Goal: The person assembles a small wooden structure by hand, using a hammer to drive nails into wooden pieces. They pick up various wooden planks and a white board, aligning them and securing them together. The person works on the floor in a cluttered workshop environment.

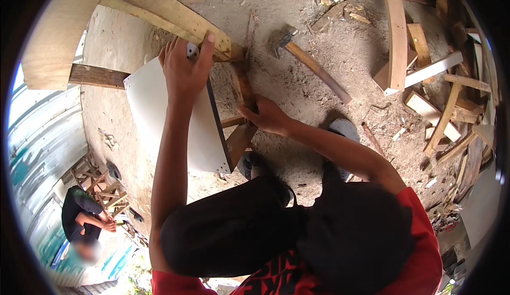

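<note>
A white panel point(175, 117) with a dark edge and small holes at its corners stands tilted in front of my knees. My left hand point(186, 72) is closed over its upper end, with the thumb against the end of a long wooden plank point(159, 11). Between thumb and forefinger shows a small pale patch with dark holes. Right of the panel, my right hand point(268, 117) grips a short dark-brown piece of wood point(243, 85) that meets the plank's end; most of its fingers are hidden. More wooden pieces point(240, 140) stand behind the panel's dark edge.
A hammer point(316, 66) with a wooden handle lies on the dirt floor ahead. Scrap wood point(451, 114) is heaped on the right, with a long beam point(394, 35) nearby. A plywood sheet point(58, 35) is at upper left. Another person point(85, 215) sits by a corrugated wall at lower left.
</note>
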